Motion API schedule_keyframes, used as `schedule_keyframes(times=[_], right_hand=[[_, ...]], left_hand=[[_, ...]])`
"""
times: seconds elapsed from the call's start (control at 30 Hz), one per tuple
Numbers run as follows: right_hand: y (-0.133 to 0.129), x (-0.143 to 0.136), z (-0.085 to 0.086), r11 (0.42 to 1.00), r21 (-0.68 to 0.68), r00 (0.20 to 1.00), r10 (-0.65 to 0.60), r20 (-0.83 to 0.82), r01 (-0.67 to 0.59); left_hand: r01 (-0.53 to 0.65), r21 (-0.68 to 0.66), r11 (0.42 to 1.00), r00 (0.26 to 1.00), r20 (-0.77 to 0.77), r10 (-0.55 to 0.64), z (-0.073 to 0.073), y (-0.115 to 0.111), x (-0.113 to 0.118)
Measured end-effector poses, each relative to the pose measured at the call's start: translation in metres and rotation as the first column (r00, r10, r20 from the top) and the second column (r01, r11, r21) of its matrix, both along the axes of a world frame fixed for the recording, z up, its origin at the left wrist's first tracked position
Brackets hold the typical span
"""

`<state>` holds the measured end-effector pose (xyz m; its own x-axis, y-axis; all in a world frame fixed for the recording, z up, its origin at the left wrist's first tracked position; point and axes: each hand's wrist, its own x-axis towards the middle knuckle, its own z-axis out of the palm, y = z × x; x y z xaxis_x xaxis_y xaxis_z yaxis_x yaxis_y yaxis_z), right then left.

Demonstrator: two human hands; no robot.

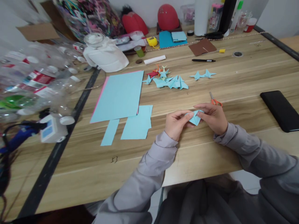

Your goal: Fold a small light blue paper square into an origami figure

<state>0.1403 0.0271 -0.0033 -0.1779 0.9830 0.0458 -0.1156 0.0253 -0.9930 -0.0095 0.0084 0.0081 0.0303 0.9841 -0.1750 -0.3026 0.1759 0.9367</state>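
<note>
A small folded light-blue paper [195, 119] is held between my two hands above the wooden table, near its front edge. My left hand [177, 123] pinches the paper's left side, thumb on top. On the right side, my right hand [212, 116] grips it with thumb and fingers. Orange-handled scissors [216, 102] lie just beyond my right hand, partly hidden by it. Several folded paper figures, light blue with some red and green, lie in a pile [171, 81] farther back. Two more blue folded figures [202, 74] rest to the right of the pile.
Large blue sheets [120, 96] and smaller cut pieces [137, 123] lie left of my hands. A black phone [281, 110] is at the right, a black pen [203, 60] farther back. Plastic bottles [39, 77] crowd the far left, beside a white device [53, 128].
</note>
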Motion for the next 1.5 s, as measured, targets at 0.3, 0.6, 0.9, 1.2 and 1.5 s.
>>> schedule_keyframes(times=[0.3,0.6,0.9,1.2,1.5], right_hand=[[0.0012,0.0002,0.0048,1.0,-0.02,1.0,0.02,-0.019,-0.02],[0.0024,-0.0005,0.0035,0.995,0.033,0.995,0.089,0.046,-0.09],[0.0024,0.0,0.0037,0.995,0.048,0.996,0.085,0.012,-0.086],[-0.0002,-0.0013,0.0043,0.987,-0.09,0.987,0.126,-0.102,-0.135],[-0.002,-0.0031,0.0094,0.99,-0.034,0.99,0.138,-0.005,-0.139]], left_hand=[[-0.08,0.089,0.993,0.988,-0.125,0.091,-0.0013,0.0003,-0.0004],[-0.059,0.16,0.985,0.978,-0.19,0.09,-0.0063,0.0022,-0.0003],[-0.017,0.136,0.991,0.986,-0.162,0.039,-0.001,-0.0002,-0.0003],[0.072,0.006,0.997,0.997,0.003,-0.072,-0.0018,0.0014,-0.0019],[0.057,0.207,0.977,0.971,-0.237,-0.007,0.001,-0.0006,-0.0039]])
